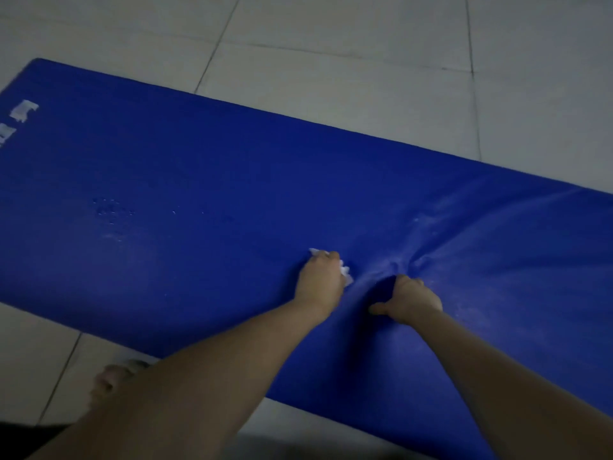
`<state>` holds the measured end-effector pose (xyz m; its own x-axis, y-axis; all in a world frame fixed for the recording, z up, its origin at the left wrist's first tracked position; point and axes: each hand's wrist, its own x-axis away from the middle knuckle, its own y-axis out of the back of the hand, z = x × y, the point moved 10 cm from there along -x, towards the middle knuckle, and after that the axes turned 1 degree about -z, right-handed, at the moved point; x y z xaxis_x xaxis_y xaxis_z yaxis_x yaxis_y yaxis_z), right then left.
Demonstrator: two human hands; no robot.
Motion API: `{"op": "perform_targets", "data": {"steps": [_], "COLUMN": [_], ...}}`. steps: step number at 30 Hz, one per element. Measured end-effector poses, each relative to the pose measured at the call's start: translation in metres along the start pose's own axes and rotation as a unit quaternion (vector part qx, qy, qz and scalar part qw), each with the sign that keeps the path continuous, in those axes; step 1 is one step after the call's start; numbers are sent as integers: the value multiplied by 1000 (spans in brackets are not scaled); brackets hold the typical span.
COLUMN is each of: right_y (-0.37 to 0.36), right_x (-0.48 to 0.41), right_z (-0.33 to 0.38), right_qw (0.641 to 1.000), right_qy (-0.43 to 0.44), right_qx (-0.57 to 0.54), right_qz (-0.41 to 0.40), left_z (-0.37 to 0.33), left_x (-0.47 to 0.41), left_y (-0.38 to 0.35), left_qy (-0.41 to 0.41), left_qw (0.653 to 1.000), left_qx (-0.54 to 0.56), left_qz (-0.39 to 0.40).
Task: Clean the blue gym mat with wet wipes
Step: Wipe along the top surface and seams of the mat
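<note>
The blue gym mat (205, 194) lies flat across the tiled floor, running from upper left to lower right. My left hand (320, 280) presses a crumpled white wet wipe (345, 270) onto the mat near its middle; bits of wipe show beyond the fingers. Just to the right, my right hand (409, 298) grips a pinched-up fold of the mat, and creases fan out from it toward the right edge. Small water drops (111, 210) dot the mat further left.
Pale floor tiles (331, 38) surround the mat. White printed marks (23, 109) sit at the mat's far left end. My bare foot (114, 380) and leg stand on the tiles beside the mat's near edge at lower left.
</note>
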<state>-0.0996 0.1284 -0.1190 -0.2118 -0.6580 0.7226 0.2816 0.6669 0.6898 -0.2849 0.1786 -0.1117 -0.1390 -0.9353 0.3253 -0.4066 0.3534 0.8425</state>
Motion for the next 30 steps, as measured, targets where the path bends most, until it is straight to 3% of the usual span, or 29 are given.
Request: {"op": "perform_targets", "data": {"steps": [3, 8, 11, 16, 21, 24, 30], "right_y": [-26, -28, -25, -22, -20, -18, -17], "right_x": [10, 5, 1, 1, 4, 5, 2], "right_z": [-12, -10, -7, -7, -6, -4, -4], "right_qw": [999, 999, 999, 999, 999, 1000, 1000], "right_qy": [-16, -28, -28, -19, -12, -4, 8], "right_qx": [-24, -27, 3, 14, 19, 16, 23], "right_qz": [13, 14, 33, 36, 37, 26, 16], "left_z": [-69, -69, -16, 111, 211, 201, 86], "left_x": [18, 25, 15, 5, 20, 27, 35], "left_y": [-44, -32, 10, 81, 128, 123, 60], "left_qy": [-117, -161, -128, 28, 172, 184, 88], "left_qw": [987, 979, 985, 994, 979, 976, 995], "left_qx": [-97, -122, -117, -100, -53, -22, 2], "left_qz": [60, 33, 6, -31, -95, -115, -45]}}
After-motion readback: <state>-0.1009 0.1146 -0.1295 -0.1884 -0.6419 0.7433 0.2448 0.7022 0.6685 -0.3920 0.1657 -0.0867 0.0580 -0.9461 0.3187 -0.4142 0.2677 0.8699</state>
